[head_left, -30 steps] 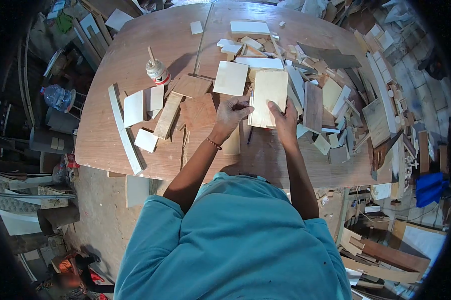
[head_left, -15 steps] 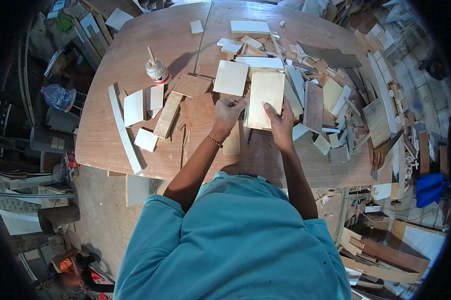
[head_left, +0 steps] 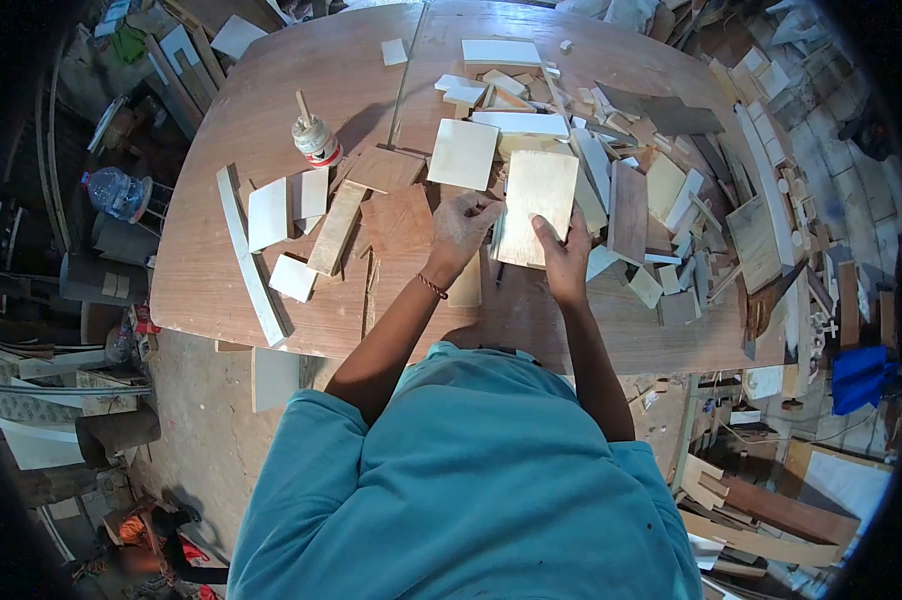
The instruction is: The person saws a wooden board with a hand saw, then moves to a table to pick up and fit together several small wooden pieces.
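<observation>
In the head view, my right hand (head_left: 569, 256) grips a pale rectangular wooden board (head_left: 539, 195) near its lower right corner, thumb lying on the face. The board is raised a little above the table. My left hand (head_left: 461, 228) is closed in a pinch close to the board's left edge. Whatever lies between those fingertips is too small to make out. Just beyond my left hand lies a white square panel (head_left: 462, 154), and a reddish-brown wooden piece (head_left: 397, 220) is to its left. Part of a light wood strip (head_left: 466, 283) shows below my left wrist.
An open glue bottle (head_left: 316, 142) with a stick in it stands at the left of the wooden table (head_left: 256, 110). Wood offcuts (head_left: 626, 215) pile up on the right. A long pale strip (head_left: 251, 255) lies near the left edge, beside white blocks (head_left: 268, 215).
The board has moved slightly right and down, tilting a little. My left hand has shifted slightly right with it, still pinched.
</observation>
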A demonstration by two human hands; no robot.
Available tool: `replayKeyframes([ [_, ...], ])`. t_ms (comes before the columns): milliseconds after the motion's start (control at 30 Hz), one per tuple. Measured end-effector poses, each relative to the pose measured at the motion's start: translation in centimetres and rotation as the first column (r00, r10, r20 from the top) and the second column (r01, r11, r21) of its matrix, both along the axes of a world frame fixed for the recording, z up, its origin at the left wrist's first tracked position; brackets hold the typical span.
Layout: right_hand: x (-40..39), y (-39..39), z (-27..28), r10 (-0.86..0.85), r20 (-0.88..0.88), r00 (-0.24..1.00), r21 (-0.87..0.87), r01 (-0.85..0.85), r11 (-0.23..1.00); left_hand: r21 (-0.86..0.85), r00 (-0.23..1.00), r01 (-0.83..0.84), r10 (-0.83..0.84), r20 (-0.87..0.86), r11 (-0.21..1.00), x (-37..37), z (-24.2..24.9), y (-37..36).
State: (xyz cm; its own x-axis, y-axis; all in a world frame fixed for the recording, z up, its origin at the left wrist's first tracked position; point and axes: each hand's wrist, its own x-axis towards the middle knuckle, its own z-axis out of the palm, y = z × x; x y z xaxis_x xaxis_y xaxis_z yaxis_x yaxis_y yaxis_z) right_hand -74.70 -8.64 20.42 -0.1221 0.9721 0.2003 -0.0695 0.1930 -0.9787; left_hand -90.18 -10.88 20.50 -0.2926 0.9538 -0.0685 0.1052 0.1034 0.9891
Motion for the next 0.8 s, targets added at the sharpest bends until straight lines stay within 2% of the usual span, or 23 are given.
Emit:
replayKeyframes([
  [100, 0.2, 0.2, -0.4, -0.019, 0.056, 0.998, 0.015, 0.018, 1.0, 0.024, 0.997, -0.026, 0.024, 0.076, 0.999, 0.2, -0.2, 0.3],
  [200, 0.1, 0.2, -0.1, -0.03, 0.065, 0.997, 0.05, 0.027, 0.998, 0.072, 0.999, -0.053, 0.053, -0.004, 0.996, 0.2, -0.1, 0.4],
  [267, 0.1, 0.0, -0.1, -0.047, 0.057, 0.997, 0.039, 0.045, 0.998, 0.03, 0.996, 0.004, -0.001, -0.092, 1.0, 0.1, 0.4, 0.3],
  [400, 0.1, -0.1, -0.2, -0.046, 0.094, 0.995, 0.034, 0.043, 0.998, 0.017, 0.994, -0.031, 0.033, -0.109, 0.999, 0.3, -0.3, 0.4],
  [500, 0.0, -0.3, -0.1, -0.031, 0.02, 0.999, 0.058, 0.03, 0.998, 0.091, 0.984, -0.048, 0.062, -0.164, 0.995, 0.5, -0.4, 0.3],
  [567, 0.1, -0.2, -0.4, -0.037, 0.069, 0.997, 0.053, 0.034, 0.998, 0.083, 0.951, -0.082, 0.103, -0.293, 0.993, 0.9, 1.0, -0.2],
  [700, 0.0, -0.4, -0.1, -0.043, 0.067, 0.997, 0.059, 0.039, 0.997, 0.142, 0.937, -0.082, 0.125, -0.327, 0.986, 1.0, 1.1, -0.3],
  [767, 0.0, -0.3, -0.7, -0.021, 0.047, 0.999, 0.039, 0.019, 0.999, 0.188, 0.875, -0.079, 0.158, -0.458, 0.979, 1.2, 1.8, -0.6],
  [800, 0.0, -0.4, -0.6, -0.02, 0.047, 0.999, 0.039, 0.018, 0.999, 0.188, 0.875, -0.08, 0.159, -0.457, 0.979, 1.3, 2.1, -0.7],
])
